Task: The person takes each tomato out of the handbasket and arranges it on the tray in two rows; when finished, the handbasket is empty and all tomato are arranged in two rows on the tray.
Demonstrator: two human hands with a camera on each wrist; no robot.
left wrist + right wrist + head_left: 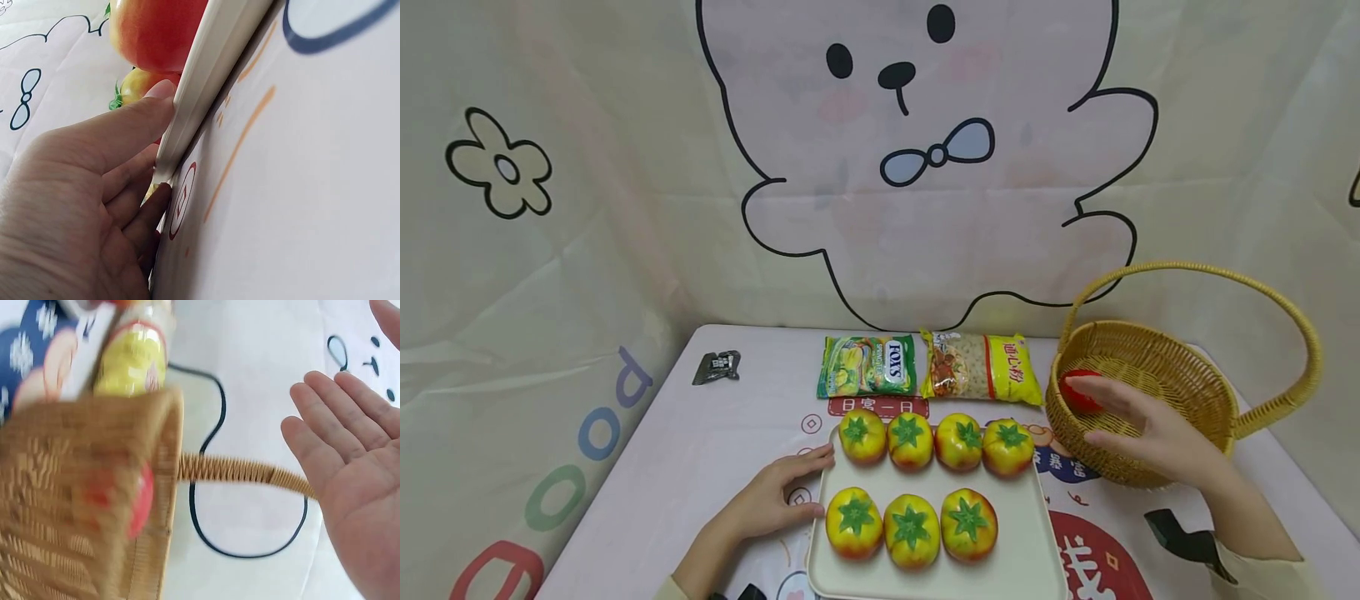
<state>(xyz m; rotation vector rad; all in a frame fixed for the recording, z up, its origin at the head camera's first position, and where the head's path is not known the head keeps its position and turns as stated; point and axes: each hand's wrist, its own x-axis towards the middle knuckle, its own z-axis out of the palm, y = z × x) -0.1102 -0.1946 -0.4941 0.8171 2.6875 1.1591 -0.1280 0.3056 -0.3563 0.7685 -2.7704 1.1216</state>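
Note:
My left hand touches the left edge of a cream tray, its thumb and fingertips spread along the rim. On that tray, yellow-and-red persimmon-like fruits with green star-shaped leaves stand in two rows: several in the back row, three in the front row. My right hand is over the wicker basket, palm bare and fingers extended in the right wrist view, holding nothing. Inside the basket lies a red round object, partly covered by my fingers in the head view.
Behind the tray lie a green candy bag and a yellow-ended pasta bag. A small black packet sits at the far left of the table. The basket's tall handle arches up on the right. A printed cloth backdrop stands behind.

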